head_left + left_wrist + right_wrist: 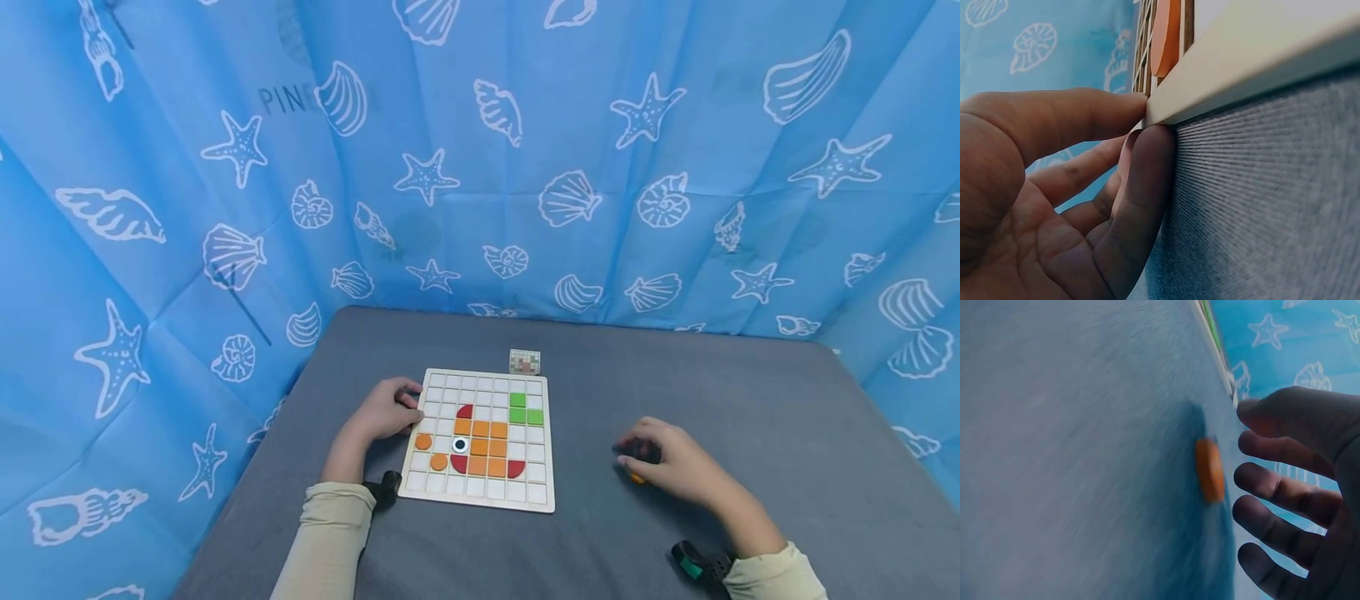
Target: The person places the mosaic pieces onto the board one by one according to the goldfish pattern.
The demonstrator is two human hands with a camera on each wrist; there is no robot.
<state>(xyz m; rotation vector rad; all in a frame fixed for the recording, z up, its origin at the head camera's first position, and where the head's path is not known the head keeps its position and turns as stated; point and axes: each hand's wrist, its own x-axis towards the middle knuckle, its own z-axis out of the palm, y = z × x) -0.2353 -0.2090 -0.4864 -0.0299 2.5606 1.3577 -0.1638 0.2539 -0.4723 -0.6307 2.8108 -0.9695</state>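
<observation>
A white gridded board (480,497) lies on the grey table, bearing orange, red and green pieces and an eye piece (461,445). Along its left edge my left hand (386,410) holds the rim between thumb and finger; the left wrist view shows the fingertips (1152,140) against the edge. To the right of the board, my right hand (671,460) hovers with fingers parted and curved. An orange piece (1210,470) is near those fingers, apart from them in the right wrist view. From above, the hand partly hides this orange piece (637,478).
A small picture card (525,362) is just behind the board's far edge. Two orange discs (423,442) sit on the board's left side, and green squares (518,408) at its upper right. A blue shell-patterned curtain (480,167) hangs behind the grey table (600,550).
</observation>
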